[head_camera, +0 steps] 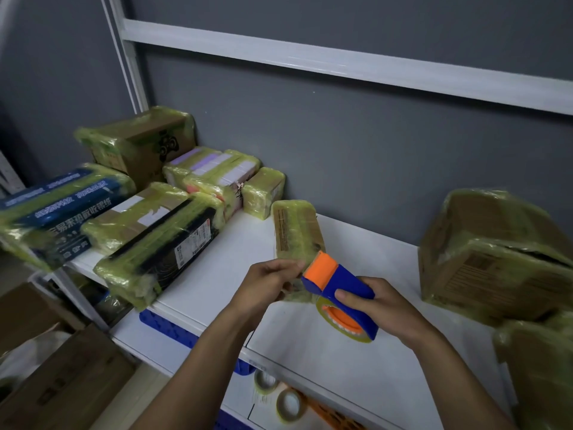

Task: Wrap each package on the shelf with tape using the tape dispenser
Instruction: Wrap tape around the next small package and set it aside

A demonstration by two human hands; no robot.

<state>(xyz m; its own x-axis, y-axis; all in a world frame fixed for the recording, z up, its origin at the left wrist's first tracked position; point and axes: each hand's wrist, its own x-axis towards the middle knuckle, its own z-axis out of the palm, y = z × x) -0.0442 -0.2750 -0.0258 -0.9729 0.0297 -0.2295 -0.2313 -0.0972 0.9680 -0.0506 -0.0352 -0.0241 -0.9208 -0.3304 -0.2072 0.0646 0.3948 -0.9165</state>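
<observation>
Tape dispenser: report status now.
Left hand grips small package, tilted over shelf. Right hand grips tape dispenser, orange nose against package. Wrapped packages stacked left, boxes right, none between.

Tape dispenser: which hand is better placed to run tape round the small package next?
Probably the right. The right hand grips the tape dispenser, whose orange end touches the small package. The left hand holds that package over the shelf, so it is busy steadying it.
</observation>
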